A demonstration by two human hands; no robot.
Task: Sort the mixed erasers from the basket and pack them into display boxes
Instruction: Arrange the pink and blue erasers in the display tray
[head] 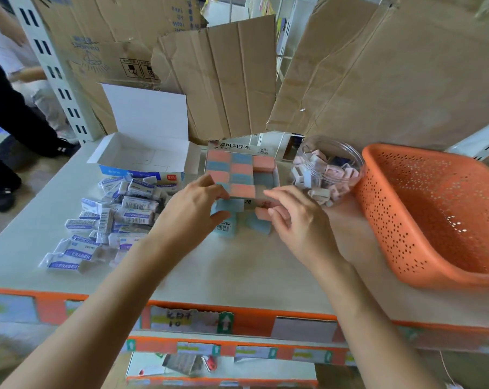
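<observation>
R hand [293, 217] pinches pink eraser [263, 214], L hand [198, 203] pinches blue eraser [229, 206]; display box [277, 174] gap sits just far of R, so R's nearer imo.

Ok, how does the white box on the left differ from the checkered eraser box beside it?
The white box is empty; the checkered box is nearly full of pink and blue erasers. The white box's lid stands upright behind it; the checkered box shows only a low printed flap at its back. Both are open cardboard boxes on the table.
</observation>
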